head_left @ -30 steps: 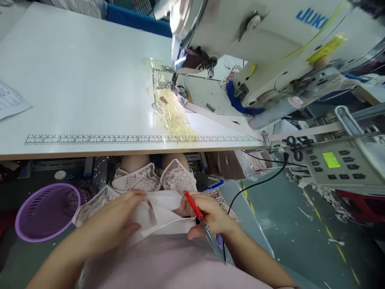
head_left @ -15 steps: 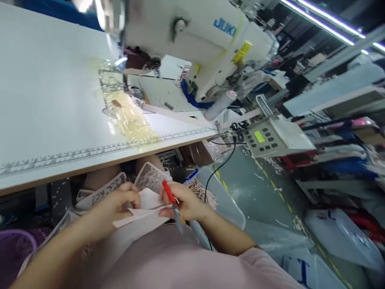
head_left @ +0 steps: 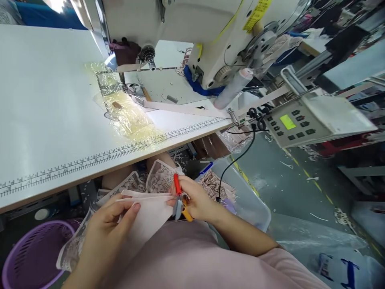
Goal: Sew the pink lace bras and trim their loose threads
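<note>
My left hand (head_left: 110, 218) pinches the left edge of a folded piece of white fabric (head_left: 148, 214) held over my lap. My right hand (head_left: 195, 198) grips the fabric's right end together with a red pen (head_left: 177, 185) and small thread snips (head_left: 182, 208) with orange and grey handles. Pieces of white lace (head_left: 156, 178) lie on my knees just beyond the fabric, under the table edge.
A white sewing table (head_left: 54, 120) with a printed ruler along its front edge carries a sewing machine (head_left: 192, 32). A control panel (head_left: 296, 124) sticks out at the right. A purple basket (head_left: 33, 257) sits at lower left, a clear plastic bin (head_left: 246, 200) beside my right arm.
The view has swung back left and down. My hands have spread the white fabric wider between them, and the snips now show in my right hand under the red pen.
</note>
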Demonstrator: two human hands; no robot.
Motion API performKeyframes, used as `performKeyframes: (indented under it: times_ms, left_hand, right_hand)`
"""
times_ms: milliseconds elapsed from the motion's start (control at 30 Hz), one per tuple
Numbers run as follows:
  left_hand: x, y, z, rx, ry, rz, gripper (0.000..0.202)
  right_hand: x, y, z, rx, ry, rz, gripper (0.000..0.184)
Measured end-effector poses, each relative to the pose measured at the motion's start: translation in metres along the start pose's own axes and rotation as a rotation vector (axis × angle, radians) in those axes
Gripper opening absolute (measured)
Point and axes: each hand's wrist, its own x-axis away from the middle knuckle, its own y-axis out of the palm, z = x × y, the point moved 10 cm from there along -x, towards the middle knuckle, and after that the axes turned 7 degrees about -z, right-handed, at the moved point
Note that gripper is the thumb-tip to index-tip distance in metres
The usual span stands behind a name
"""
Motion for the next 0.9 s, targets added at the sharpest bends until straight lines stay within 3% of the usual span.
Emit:
performKeyframes:
  times_ms: [133, 267, 400, 500, 667, 800, 900]
  left_hand:
    - [0.005, -0.001, 0.01, 0.034, 0.059, 0.07, 0.016]
    - [0.014, -0.008, 0.003, 0.188, -0.115, 0.243, 0.01]
    - [0.02, -0.008, -0.008, 0.359, -0.224, 0.335, 0.021]
    - [0.021, -0.007, -0.015, 0.39, -0.23, 0.323, 0.032]
    - [0.022, 0.0, -0.026, 0.338, -0.234, 0.247, 0.04]
    - [0.02, 0.008, -0.023, 0.294, -0.177, 0.187, 0.034]
    - [0.019, 0.009, -0.018, 0.305, -0.132, 0.182, 0.032]
  right_hand:
    - [0.003, -0.009, 0.002, -0.095, 0.025, 0.118, 0.015]
    - [0.003, -0.009, 0.012, -0.224, 0.097, 0.152, 0.022]
    - [0.0, -0.013, 0.012, -0.231, 0.106, 0.135, 0.026]
    - [-0.009, -0.016, 0.003, -0.176, 0.093, 0.071, 0.022]
    - [-0.039, 0.009, -0.024, -0.149, 0.021, -0.17, 0.029]
    - [-0.054, 0.028, -0.03, -0.186, 0.072, -0.224, 0.043]
    - [-0.056, 0.034, -0.03, -0.244, 0.117, -0.241, 0.042]
